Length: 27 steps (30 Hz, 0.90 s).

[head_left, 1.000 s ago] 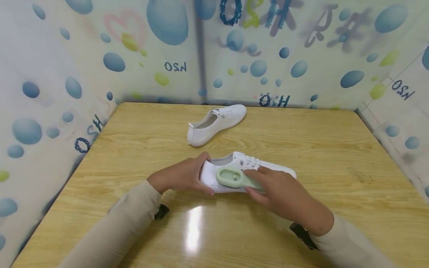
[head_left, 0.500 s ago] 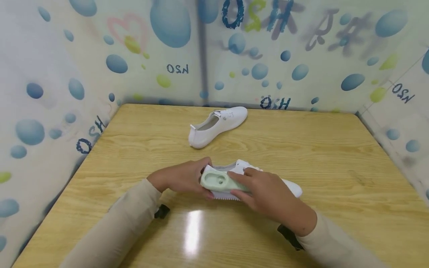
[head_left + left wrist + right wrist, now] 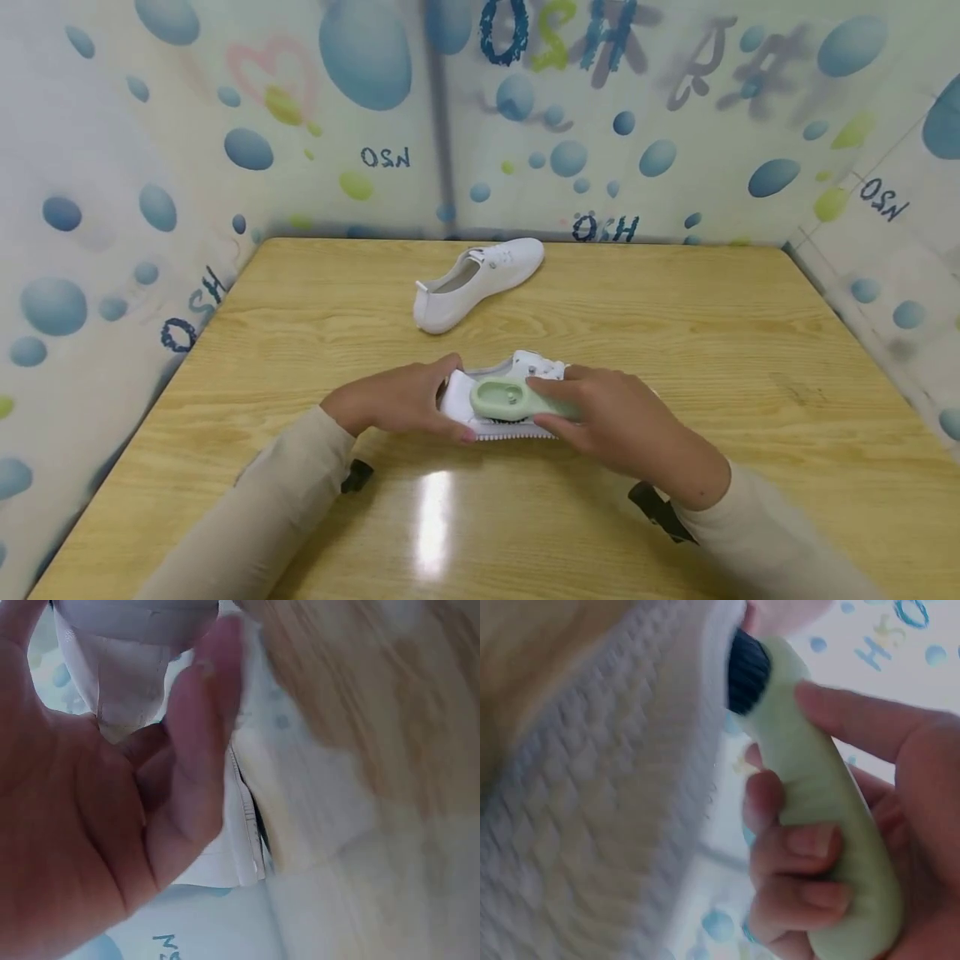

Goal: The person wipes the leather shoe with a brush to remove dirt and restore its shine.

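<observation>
In the head view, my left hand (image 3: 397, 398) grips a white lace-up shoe (image 3: 459, 398) by its heel, thumb on the near side. The shoe's toe points right, mostly behind my right hand (image 3: 626, 421). That hand holds a pale green brush (image 3: 497, 397) by its handle, the head lying against the shoe's near side. Dark bristles (image 3: 748, 673) meet the shoe close to its sole edge in the right wrist view, where the textured sole (image 3: 622, 780) shows. In the left wrist view, my palm (image 3: 75, 802) faces the camera beside the white heel (image 3: 131, 682).
A second white shoe (image 3: 480, 283) stands farther back on the wooden table (image 3: 675, 317), toe toward the back right. Walls with blue bubble patterns (image 3: 367, 58) border the table at the back and sides. Dark straps (image 3: 660, 510) show under both wrists.
The brush slid left to the heel by half a second ago, then came back right along the shoe's side. My left hand keeps its hold on the heel. The far shoe stays put.
</observation>
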### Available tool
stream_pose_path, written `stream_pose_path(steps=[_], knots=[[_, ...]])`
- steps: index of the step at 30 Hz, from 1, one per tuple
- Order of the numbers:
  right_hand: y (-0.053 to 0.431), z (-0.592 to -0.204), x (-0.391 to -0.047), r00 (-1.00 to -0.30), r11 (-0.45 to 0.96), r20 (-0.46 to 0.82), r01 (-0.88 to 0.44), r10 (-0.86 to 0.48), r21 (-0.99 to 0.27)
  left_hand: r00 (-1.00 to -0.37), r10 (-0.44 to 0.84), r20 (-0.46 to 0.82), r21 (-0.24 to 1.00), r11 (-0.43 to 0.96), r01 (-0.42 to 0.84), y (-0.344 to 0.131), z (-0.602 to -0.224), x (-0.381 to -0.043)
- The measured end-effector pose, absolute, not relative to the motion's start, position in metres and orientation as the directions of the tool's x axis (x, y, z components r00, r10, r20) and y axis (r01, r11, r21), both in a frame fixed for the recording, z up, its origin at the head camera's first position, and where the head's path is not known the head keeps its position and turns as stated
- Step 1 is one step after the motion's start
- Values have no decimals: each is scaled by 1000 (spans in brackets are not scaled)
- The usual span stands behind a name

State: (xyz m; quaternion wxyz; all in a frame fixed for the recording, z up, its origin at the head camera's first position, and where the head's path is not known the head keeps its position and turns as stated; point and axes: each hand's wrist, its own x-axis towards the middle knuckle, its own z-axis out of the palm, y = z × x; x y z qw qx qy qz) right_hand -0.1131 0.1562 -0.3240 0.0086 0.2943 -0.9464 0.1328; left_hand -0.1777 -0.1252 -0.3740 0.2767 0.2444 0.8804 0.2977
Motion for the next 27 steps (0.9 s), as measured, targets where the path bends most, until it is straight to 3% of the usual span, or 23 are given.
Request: stream_pose_path(steps=[7, 18, 27], knots=[[144, -338, -114, -796, 778, 209, -602, -568, -179, -744, 579, -333, 619, 729, 291, -126, -376, -178], [172, -310, -117, -841, 818, -23, -518, -540, -252, -708, 625, -329, 654, 692, 307, -126, -375, -177], [168, -317, -119, -822, 797, -38, -539, -568, -274, -708, 629, -321, 637, 697, 330, -125, -374, -176]])
